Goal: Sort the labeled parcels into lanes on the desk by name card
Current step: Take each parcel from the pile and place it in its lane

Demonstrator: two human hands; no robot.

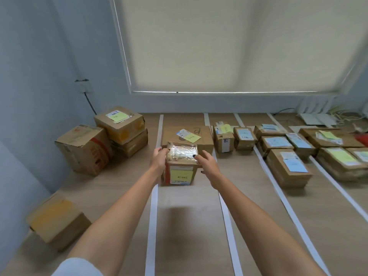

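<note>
A small cardboard parcel (pixel 180 172) with a clear-taped top and a yellow label on its near face stands in the leftmost taped lane of the desk (pixel 189 216). My left hand (pixel 158 159) grips its upper left edge. My right hand (pixel 207 163) holds its upper right edge, thumb on the top. Just behind it lies a larger flat parcel (pixel 201 136) with a yellow note. Whether the small parcel rests on the desk or is slightly raised, I cannot tell.
White tape strips (pixel 227 216) split the desk into lanes. Several labeled parcels (pixel 286 168) fill the lanes to the right. Stacked boxes (pixel 119 126) and a big box (pixel 83 148) stand at the left; another box (pixel 57 220) sits near left. Cables lie far right.
</note>
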